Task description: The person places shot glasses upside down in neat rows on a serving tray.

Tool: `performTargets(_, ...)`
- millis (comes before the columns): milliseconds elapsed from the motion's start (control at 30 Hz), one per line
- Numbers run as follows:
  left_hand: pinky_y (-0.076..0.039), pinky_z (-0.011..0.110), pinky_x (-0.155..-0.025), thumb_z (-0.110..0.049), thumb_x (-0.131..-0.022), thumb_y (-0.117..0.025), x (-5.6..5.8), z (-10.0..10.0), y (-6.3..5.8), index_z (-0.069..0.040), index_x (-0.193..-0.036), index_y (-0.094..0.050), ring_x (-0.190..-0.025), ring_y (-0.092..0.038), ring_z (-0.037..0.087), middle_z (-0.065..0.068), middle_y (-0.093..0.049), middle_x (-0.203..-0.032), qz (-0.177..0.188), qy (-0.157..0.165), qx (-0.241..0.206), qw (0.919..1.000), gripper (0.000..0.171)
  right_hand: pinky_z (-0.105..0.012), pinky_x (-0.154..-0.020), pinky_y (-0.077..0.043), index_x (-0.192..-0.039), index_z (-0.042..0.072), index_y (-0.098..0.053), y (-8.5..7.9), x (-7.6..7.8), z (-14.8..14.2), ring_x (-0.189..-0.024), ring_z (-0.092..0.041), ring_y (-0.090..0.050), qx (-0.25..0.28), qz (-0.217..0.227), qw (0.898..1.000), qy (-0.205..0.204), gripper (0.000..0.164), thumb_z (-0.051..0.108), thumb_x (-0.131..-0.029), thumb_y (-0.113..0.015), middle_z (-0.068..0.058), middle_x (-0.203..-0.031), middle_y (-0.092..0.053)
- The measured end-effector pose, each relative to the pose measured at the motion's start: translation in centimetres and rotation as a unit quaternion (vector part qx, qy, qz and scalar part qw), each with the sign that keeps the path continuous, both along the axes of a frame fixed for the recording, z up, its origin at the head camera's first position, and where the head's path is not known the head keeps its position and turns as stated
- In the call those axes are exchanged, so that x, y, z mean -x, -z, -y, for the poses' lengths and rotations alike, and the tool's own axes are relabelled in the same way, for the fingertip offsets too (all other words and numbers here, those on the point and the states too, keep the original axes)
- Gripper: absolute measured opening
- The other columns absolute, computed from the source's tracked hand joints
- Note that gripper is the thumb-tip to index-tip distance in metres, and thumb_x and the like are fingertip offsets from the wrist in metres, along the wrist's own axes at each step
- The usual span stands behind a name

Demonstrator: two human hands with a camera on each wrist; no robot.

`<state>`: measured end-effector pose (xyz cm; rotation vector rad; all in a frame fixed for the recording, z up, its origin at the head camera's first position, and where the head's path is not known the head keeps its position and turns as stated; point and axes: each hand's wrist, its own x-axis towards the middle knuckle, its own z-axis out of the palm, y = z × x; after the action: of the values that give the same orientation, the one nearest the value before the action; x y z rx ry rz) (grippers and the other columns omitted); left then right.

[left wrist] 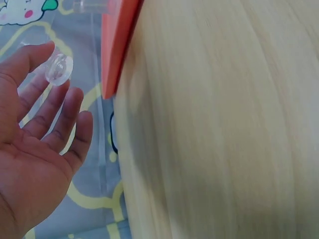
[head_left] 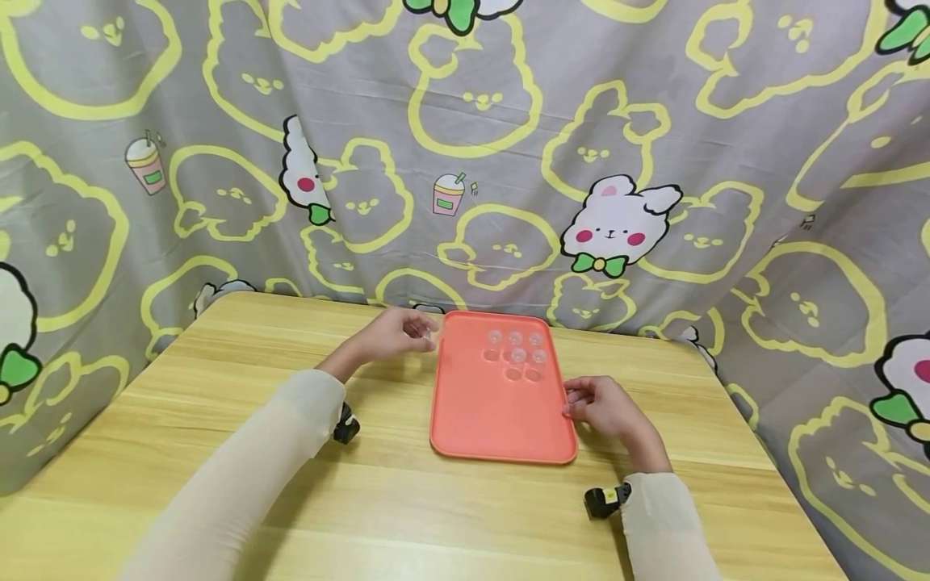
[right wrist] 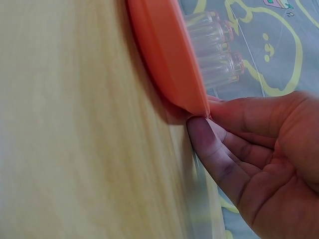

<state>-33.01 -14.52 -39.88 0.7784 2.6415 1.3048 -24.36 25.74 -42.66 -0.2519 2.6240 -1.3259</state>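
Observation:
Near the tray's far left corner is my left hand (head_left: 392, 333), raised over the table. In the left wrist view its thumb and fingertips pinch a small clear bottle (left wrist: 60, 68), whose round end shows. The bright orange-red tray (head_left: 487, 420) lies flat, its long side running away from me. My right hand (head_left: 605, 406) pinches the right rim of the tray, with thumb and fingertips on either side of the edge in the right wrist view. Several small clear bottles (right wrist: 214, 64) stand upright in rows in the tray's far right part.
A light wood-grain table (head_left: 392, 500) bears the tray. Behind it and at both sides hangs a grey curtain (head_left: 479, 121) with yellow cartoon outlines. Small black cameras sit at the left wrist (head_left: 345, 424) and the right wrist (head_left: 605, 501).

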Motion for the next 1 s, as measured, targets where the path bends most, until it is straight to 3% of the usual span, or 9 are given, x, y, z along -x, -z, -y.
performTargets(167,-0.056,0.036,-0.087,-0.016,-0.089,-0.079,-0.4,-1.0,-0.3,-0.002,-0.121,-0.072,-0.089,-0.066,0.02,0.004,-0.069,-0.096,-0.008,0.017,0.001,0.9998,0.035,-0.032,-0.073,-0.058,-0.13,-0.015,-0.059,0.0,-0.1,0.0,-0.089,-0.021,-0.064,-0.001,0.0,1.0,0.0,0.039,-0.006,-0.093,-0.067,-0.014,-0.099,-0.068)
performTargets(400,-0.054,0.032,-0.073,-0.018,-0.089,-0.08,-0.9,-2.7,-1.0,-0.004,-0.112,-0.073,-0.079,-0.064,0.019,0.005,-0.066,-0.094,-0.008,0.032,-0.02,0.9992,0.027,-0.033,-0.074,-0.059,-0.13,-0.015,-0.059,-0.1,-0.1,0.0,-0.089,-0.021,-0.065,-0.003,-0.002,1.0,-0.003,0.039,-0.006,-0.093,-0.067,-0.015,-0.1,-0.068)
performTargets(700,-0.055,0.034,-0.081,-0.018,-0.089,-0.079,-1.0,-4.4,-1.0,-0.004,-0.115,-0.073,-0.089,-0.066,0.019,0.005,-0.068,-0.096,-0.002,0.024,-0.029,0.9993,0.03,-0.033,-0.075,-0.059,-0.13,-0.016,-0.059,0.1,-0.1,0.0,-0.089,-0.021,-0.065,-0.003,0.0,1.0,0.002,0.04,-0.005,-0.093,-0.067,-0.014,-0.1,-0.068)
performTargets(1000,-0.054,0.03,-0.076,-0.018,-0.089,-0.081,-0.9,-5.6,-0.7,-0.001,-0.115,-0.073,-0.08,-0.063,0.015,0.002,-0.069,-0.089,-0.029,0.007,-0.045,0.9985,0.033,-0.033,-0.075,-0.059,-0.131,-0.015,-0.059,0.0,-0.2,0.0,-0.089,-0.02,-0.065,-0.003,0.002,1.0,0.001,0.039,-0.006,-0.093,-0.066,-0.014,-0.1,-0.068)
